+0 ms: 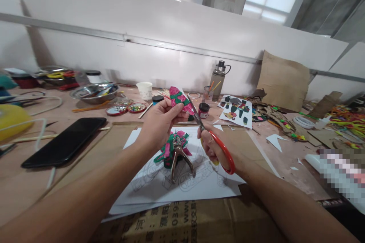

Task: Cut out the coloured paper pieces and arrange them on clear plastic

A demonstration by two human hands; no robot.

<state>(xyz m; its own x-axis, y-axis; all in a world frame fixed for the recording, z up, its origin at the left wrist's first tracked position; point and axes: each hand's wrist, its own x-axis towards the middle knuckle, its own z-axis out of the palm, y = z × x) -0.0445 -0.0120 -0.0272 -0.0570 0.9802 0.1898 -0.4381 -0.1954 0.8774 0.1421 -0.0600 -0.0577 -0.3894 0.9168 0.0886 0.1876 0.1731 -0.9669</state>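
Between the fingers of my left hand (164, 119) is a pink and green painted paper piece (178, 100). My right hand (213, 146) grips red-handled scissors (224, 152), whose blades point up and left and meet the right edge of the painted piece. Below my hands, a metal hole punch (179, 155) lies on more pink and green cutouts (168, 150). These rest on white sheets with pencil drawings (154, 180), spread over brown cardboard (239, 212).
A black phone (65, 142) lies at left. Farther back are a metal bowl (94, 93), bead dishes (136, 107), a paper cup (145, 91), a paint jar (203, 110) and a bottle (219, 79). Painted cutouts on white paper (245, 115) and colourful cords (342, 121) lie at right.
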